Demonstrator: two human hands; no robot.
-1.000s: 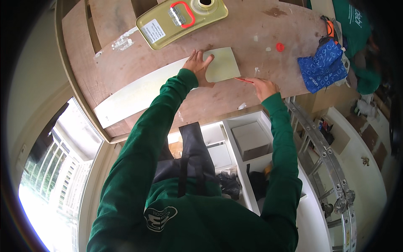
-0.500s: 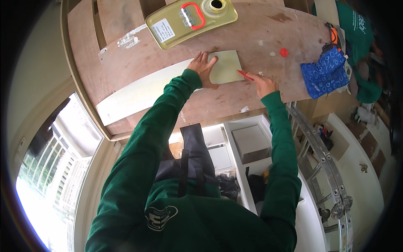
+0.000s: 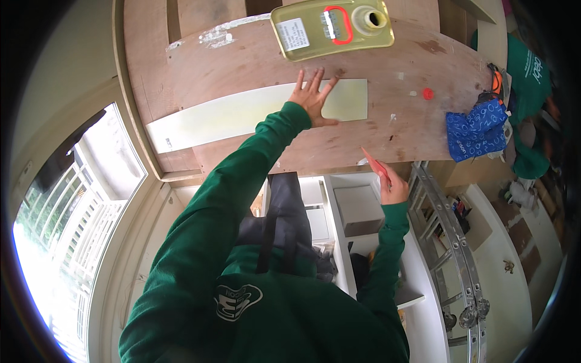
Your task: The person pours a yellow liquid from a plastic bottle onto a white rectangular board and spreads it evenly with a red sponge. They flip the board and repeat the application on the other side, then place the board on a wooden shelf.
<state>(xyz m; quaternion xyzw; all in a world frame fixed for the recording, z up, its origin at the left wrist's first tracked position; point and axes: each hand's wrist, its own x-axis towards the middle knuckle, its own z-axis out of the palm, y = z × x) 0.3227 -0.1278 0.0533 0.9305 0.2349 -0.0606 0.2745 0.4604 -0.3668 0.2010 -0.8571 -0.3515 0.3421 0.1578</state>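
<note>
A long, pale cream strip [image 3: 233,109] lies flat on the wooden work surface, one long edge curved and its right end cut square. My left hand [image 3: 313,98] rests on the strip near that end, palm down with fingers spread. My right hand [image 3: 392,186] is in front of the surface's near edge, closed around a slim red pencil-like tool [image 3: 374,161]. The tool's pointed end aims up and left, apart from the strip. Its exact kind is unclear.
Behind the strip lies a gold metal can [image 3: 311,51] with a red handle. A red cap [image 3: 428,94] and a blue patterned bag [image 3: 475,130] are to the right. Below stand white shelving [image 3: 340,254] and a metal ladder [image 3: 451,242]. A window [image 3: 78,224] is at left.
My right hand has drawn back from the strip's right end toward me, taking the red tool off it. My left hand stays on the strip, its fingers more spread. The view has shifted.
</note>
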